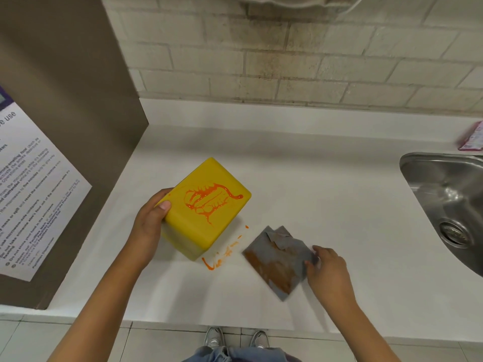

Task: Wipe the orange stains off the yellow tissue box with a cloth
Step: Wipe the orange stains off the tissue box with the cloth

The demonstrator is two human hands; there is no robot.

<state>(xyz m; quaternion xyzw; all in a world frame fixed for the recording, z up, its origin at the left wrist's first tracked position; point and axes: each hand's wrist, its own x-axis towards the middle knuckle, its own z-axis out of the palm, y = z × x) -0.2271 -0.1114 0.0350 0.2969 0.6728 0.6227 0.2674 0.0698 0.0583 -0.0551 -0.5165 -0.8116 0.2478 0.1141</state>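
The yellow tissue box [201, 218] stands tilted on the white counter [326, 192], one face turned up with a web of orange stain [209, 202] across it. My left hand [151, 223] grips the box's left side, thumb on the top face. To its right a folded grey cloth [277, 259], smeared with orange-brown, lies flat on the counter. My right hand [326, 270] rests on the cloth's right edge, fingers pinching it. More orange streaks [219, 259] mark the counter between box and cloth.
A steel sink [449, 205] is set into the counter at the right. A pink packet [473, 137] lies behind it. A brown panel with a printed notice [31, 194] walls off the left. A brick wall runs along the back.
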